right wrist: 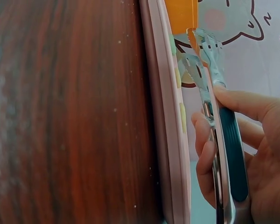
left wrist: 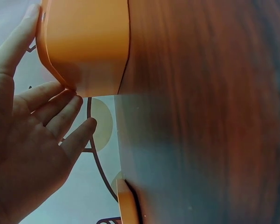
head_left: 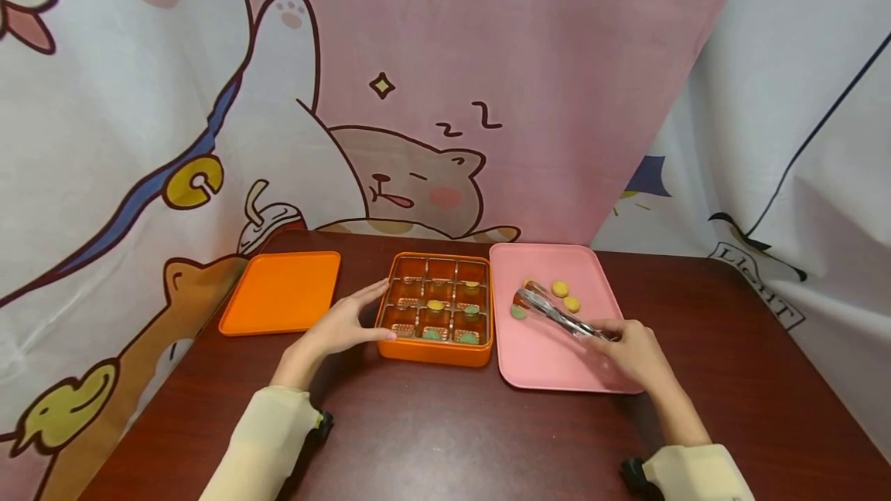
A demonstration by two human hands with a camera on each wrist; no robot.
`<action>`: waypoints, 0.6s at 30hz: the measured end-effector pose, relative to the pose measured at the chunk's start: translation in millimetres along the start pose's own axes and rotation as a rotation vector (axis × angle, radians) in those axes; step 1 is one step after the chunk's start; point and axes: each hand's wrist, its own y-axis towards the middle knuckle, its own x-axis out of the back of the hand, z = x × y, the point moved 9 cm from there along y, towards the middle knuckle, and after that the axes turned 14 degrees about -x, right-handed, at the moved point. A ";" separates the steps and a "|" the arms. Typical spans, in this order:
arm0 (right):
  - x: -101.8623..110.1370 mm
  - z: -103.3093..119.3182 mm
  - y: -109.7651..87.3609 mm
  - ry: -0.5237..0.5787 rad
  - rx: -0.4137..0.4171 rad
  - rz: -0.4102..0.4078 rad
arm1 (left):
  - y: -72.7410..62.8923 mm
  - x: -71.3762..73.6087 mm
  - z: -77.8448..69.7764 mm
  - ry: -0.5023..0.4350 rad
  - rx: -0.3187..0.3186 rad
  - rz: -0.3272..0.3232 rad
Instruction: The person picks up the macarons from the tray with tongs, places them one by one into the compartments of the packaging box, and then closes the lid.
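My right hand (head_left: 629,348) grips metal tongs (head_left: 557,313) with dark handle panels (right wrist: 234,156). Their spread tips hover over the pink tray (head_left: 543,366), close to a green disc (head_left: 518,312); I see no piece between them. Yellow discs (head_left: 560,289) lie beside the tongs, one partly hidden behind the tips. My left hand (head_left: 341,327) rests against the left side of an orange box (head_left: 435,352), thumb at the near corner, fingers extended. The box's clear divided insert holds yellow pieces (head_left: 435,305) and green pieces (head_left: 469,338) in some compartments.
A flat orange tray or lid (head_left: 285,292) lies at the table's left. The dark wooden table (head_left: 452,431) reaches back to a printed cartoon curtain (head_left: 418,176), which also hangs along both sides. The box stands close to the pink tray's left edge.
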 end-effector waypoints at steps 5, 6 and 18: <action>-2.3 -4.2 2.1 -0.025 -0.014 0.017 | 0.1 0.1 0.3 -0.001 -0.003 0.002; -2.7 -4.6 2.3 -0.027 -0.016 0.021 | 0.1 0.2 0.2 -0.005 -0.005 0.002; -8.2 -10.5 5.5 -0.063 -0.072 0.042 | -0.4 0.5 -1.0 -0.019 -0.012 -0.002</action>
